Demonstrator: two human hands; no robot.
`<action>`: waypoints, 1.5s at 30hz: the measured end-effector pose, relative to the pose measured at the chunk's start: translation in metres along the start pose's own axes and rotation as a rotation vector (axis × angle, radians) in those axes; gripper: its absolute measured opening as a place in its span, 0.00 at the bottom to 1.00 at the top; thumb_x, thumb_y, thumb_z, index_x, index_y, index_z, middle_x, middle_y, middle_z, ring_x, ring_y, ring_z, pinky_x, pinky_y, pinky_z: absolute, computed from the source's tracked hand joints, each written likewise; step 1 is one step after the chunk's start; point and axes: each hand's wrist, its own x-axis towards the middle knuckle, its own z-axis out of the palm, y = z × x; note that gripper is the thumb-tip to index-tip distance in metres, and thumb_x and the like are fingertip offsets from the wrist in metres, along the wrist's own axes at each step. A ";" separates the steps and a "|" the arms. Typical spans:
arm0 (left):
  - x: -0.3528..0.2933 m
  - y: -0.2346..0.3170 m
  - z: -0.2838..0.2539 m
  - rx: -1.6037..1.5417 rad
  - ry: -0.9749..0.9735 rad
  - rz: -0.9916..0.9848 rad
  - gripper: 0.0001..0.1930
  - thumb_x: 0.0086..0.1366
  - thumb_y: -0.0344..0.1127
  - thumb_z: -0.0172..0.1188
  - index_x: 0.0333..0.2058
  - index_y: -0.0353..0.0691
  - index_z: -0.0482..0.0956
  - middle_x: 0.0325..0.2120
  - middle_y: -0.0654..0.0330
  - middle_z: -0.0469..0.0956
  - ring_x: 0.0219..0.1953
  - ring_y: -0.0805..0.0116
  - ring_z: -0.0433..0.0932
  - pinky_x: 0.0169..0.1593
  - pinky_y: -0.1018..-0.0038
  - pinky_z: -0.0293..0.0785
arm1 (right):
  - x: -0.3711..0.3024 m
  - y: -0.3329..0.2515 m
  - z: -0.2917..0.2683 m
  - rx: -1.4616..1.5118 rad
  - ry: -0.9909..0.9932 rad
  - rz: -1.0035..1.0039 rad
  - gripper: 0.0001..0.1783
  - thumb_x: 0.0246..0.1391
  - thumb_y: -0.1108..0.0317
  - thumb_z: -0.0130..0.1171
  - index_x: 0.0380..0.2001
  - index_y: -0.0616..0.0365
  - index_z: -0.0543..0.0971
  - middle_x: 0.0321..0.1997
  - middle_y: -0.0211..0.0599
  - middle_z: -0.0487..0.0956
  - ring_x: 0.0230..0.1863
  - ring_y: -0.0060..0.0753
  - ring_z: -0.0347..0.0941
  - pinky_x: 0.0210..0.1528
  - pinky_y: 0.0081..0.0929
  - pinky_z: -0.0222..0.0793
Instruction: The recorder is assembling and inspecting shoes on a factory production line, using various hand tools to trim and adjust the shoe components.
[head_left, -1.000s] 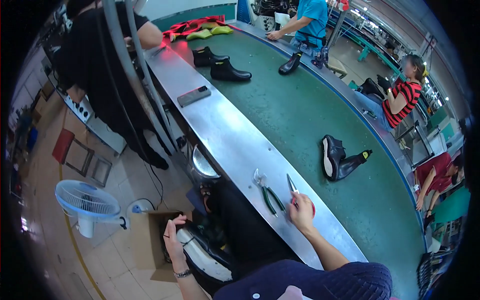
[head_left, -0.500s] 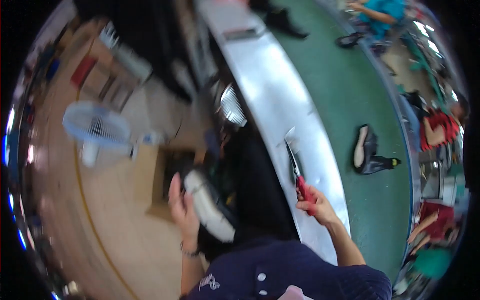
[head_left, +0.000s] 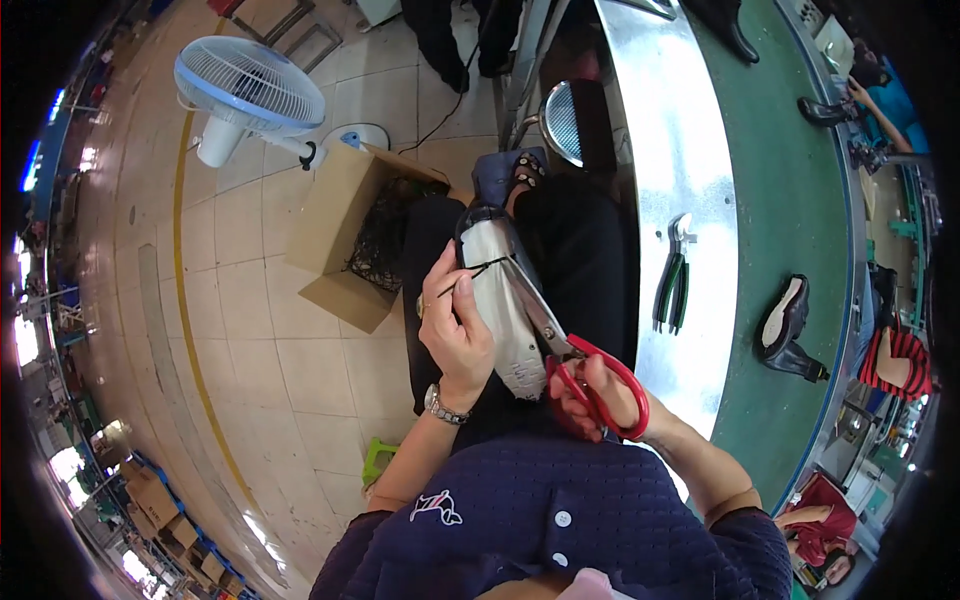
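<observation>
A shoe (head_left: 492, 320) lies sole up on my lap, its pale sole facing me and its dark toe pointing away. A thin black cord (head_left: 490, 265) crosses the sole. My left hand (head_left: 456, 335) is at the shoe's left side, the cord's end pinched between thumb and fingers. Red-handled scissors (head_left: 618, 380) are in my right hand (head_left: 600, 398), with fingers through the loops. Their blades reach over the sole to the cord; whether the cord lies between the blades is hard to tell.
Pliers with dark green handles (head_left: 673, 285) lie on the metal ledge (head_left: 690, 140) to my right. Beyond it, a green belt (head_left: 780, 200) carries boots (head_left: 785, 320). A cardboard box (head_left: 335, 225) of black cords and a fan (head_left: 250, 85) stand left. People are at the far right.
My right hand has brought the scissors from above the metal ledge to the shoe, and the blades have parted. My left hand has gone from lying open beside the shoe to pinching the cord.
</observation>
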 end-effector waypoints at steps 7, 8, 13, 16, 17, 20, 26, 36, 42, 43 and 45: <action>0.000 0.008 0.006 -0.003 0.009 0.087 0.06 0.68 0.26 0.51 0.36 0.28 0.74 0.45 0.45 0.75 0.48 0.51 0.74 0.52 0.64 0.70 | 0.014 0.022 0.009 -0.232 0.282 -0.121 0.24 0.60 0.42 0.54 0.29 0.52 0.75 0.14 0.16 0.62 0.14 0.12 0.57 0.15 0.18 0.50; -0.002 0.002 0.002 0.039 0.043 0.161 0.06 0.69 0.25 0.49 0.37 0.28 0.73 0.47 0.45 0.74 0.49 0.51 0.74 0.54 0.64 0.69 | 0.017 0.019 0.011 -0.204 0.291 -0.096 0.23 0.59 0.42 0.56 0.28 0.52 0.76 0.13 0.16 0.62 0.14 0.12 0.56 0.15 0.19 0.48; 0.011 0.002 -0.006 0.199 -0.007 0.236 0.08 0.70 0.28 0.48 0.34 0.31 0.75 0.33 0.54 0.77 0.36 0.58 0.74 0.42 0.66 0.71 | 0.023 0.014 -0.002 -0.228 0.137 -0.146 0.30 0.55 0.35 0.56 0.28 0.55 0.78 0.16 0.20 0.65 0.16 0.15 0.59 0.19 0.19 0.50; 0.011 0.011 0.000 0.118 -0.070 0.102 0.09 0.71 0.30 0.48 0.34 0.34 0.75 0.29 0.57 0.74 0.27 0.66 0.71 0.33 0.73 0.69 | 0.039 0.028 -0.016 -0.138 0.122 -0.132 0.33 0.55 0.35 0.56 0.37 0.58 0.79 0.29 0.27 0.74 0.30 0.19 0.70 0.32 0.19 0.63; 0.010 0.006 0.001 0.153 -0.058 0.161 0.10 0.72 0.31 0.47 0.34 0.35 0.75 0.28 0.59 0.73 0.26 0.70 0.70 0.30 0.76 0.68 | 0.039 0.030 -0.021 -0.155 0.085 -0.141 0.34 0.55 0.35 0.56 0.40 0.60 0.79 0.34 0.30 0.76 0.37 0.21 0.71 0.38 0.21 0.65; 0.019 -0.009 -0.013 -0.012 0.158 0.421 0.10 0.71 0.28 0.43 0.34 0.36 0.74 0.32 0.58 0.73 0.27 0.70 0.72 0.30 0.81 0.68 | 0.052 0.033 -0.020 -0.189 0.062 -0.131 0.33 0.56 0.36 0.56 0.38 0.62 0.79 0.33 0.28 0.76 0.33 0.20 0.69 0.35 0.22 0.65; 0.113 0.099 -0.042 0.042 0.580 0.680 0.19 0.74 0.40 0.44 0.29 0.31 0.73 0.18 0.56 0.73 0.20 0.61 0.72 0.26 0.68 0.70 | 0.019 0.006 -0.030 -0.435 0.100 -0.391 0.25 0.59 0.44 0.57 0.38 0.58 0.79 0.28 0.26 0.77 0.30 0.21 0.70 0.33 0.25 0.66; 0.096 -0.027 -0.044 0.486 -0.194 0.490 0.22 0.70 0.44 0.51 0.50 0.28 0.73 0.44 0.43 0.77 0.44 0.47 0.75 0.48 0.60 0.70 | -0.062 0.093 -0.158 -0.832 1.511 -0.334 0.28 0.49 0.47 0.63 0.47 0.55 0.76 0.38 0.43 0.80 0.41 0.49 0.78 0.43 0.41 0.73; 0.042 0.029 0.015 -0.056 -0.595 0.723 0.16 0.69 0.37 0.48 0.50 0.34 0.75 0.43 0.51 0.76 0.48 0.51 0.72 0.56 0.61 0.65 | -0.068 0.145 -0.188 -0.949 1.751 -0.216 0.24 0.49 0.60 0.64 0.48 0.59 0.75 0.46 0.47 0.77 0.49 0.50 0.74 0.47 0.42 0.72; 0.049 0.023 0.017 0.337 -0.724 1.030 0.21 0.69 0.41 0.50 0.53 0.32 0.74 0.48 0.48 0.76 0.54 0.46 0.71 0.62 0.54 0.61 | -0.065 0.135 -0.183 -0.972 1.709 -0.237 0.24 0.49 0.60 0.64 0.48 0.59 0.75 0.46 0.47 0.77 0.49 0.50 0.74 0.47 0.42 0.72; 0.046 0.023 0.041 0.288 -0.770 0.861 0.19 0.66 0.40 0.55 0.51 0.36 0.76 0.53 0.51 0.75 0.59 0.48 0.69 0.63 0.56 0.60 | -0.058 0.099 -0.167 -0.934 1.777 -0.487 0.23 0.49 0.66 0.62 0.49 0.59 0.75 0.47 0.47 0.76 0.49 0.51 0.73 0.49 0.40 0.70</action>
